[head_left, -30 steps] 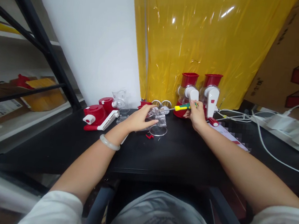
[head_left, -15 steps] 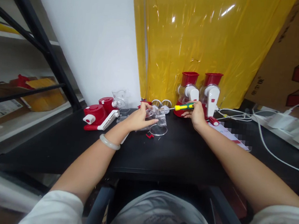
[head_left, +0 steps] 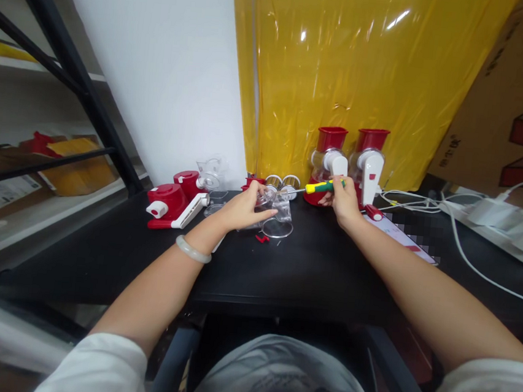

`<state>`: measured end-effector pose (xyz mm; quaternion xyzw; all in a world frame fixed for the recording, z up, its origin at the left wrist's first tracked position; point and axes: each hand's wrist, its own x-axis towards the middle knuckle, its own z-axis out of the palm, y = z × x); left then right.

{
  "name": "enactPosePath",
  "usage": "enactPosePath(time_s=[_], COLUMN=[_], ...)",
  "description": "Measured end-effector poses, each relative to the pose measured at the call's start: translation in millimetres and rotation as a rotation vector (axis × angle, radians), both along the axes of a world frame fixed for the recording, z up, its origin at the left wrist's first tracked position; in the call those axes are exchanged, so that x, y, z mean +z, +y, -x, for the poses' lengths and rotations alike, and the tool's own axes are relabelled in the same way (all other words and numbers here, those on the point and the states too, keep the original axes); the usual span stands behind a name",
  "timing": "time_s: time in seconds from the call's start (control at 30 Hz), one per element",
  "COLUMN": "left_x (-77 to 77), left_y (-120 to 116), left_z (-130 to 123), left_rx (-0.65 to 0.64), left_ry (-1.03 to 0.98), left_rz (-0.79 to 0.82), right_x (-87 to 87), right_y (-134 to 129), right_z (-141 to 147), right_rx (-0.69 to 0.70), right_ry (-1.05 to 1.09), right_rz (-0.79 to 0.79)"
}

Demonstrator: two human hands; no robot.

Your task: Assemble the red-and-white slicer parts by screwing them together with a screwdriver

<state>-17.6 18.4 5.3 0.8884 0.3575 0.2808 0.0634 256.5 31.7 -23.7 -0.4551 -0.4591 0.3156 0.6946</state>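
Observation:
My left hand point(head_left: 245, 208) holds a clear plastic housing point(head_left: 283, 210) over the black table, its thumb stretched along the near side. In my right hand point(head_left: 343, 201) is a screwdriver point(head_left: 320, 187) with a yellow and green handle, lying nearly level. Its shaft points left, and the tip meets the clear housing close to my left fingers. Below the housing lie a small red piece point(head_left: 261, 239) and a tiny thin piece point(head_left: 278, 243). Two drums with white rims point(head_left: 291, 183) stand just behind.
Two red and white graters point(head_left: 332, 142) point(head_left: 372, 163) stand at the back right. Red bases point(head_left: 166, 202) and a white crank point(head_left: 191, 211) lie at the left. White cables, a power strip point(head_left: 494, 221) and a phone-like flat item point(head_left: 399, 237) are on the right.
The screwdriver handle has turned slightly in my right hand, showing more green now. My left hand keeps its hold on the clear housing.

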Motion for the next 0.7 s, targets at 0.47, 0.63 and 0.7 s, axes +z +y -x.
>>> enactPosePath(time_s=[0.47, 0.63, 0.7], left_x=[-0.9, -0.4, -0.6], left_y=[2.9, 4.3, 4.8], left_z=[-1.2, -1.5, -1.4], left_rx=[-0.022, -0.059, -0.057], left_ry=[0.058, 0.073, 0.067], left_rz=[-0.09, -0.122, -0.121], right_x=[-1.9, -2.3, -1.2], right_y=[2.2, 1.1, 0.5], right_z=[-1.5, -1.0, -0.6], right_rx=[-0.012, 0.001, -0.005], right_ry=[-0.019, 0.02, 0.024], right_rz=[0.012, -0.008, -0.005])
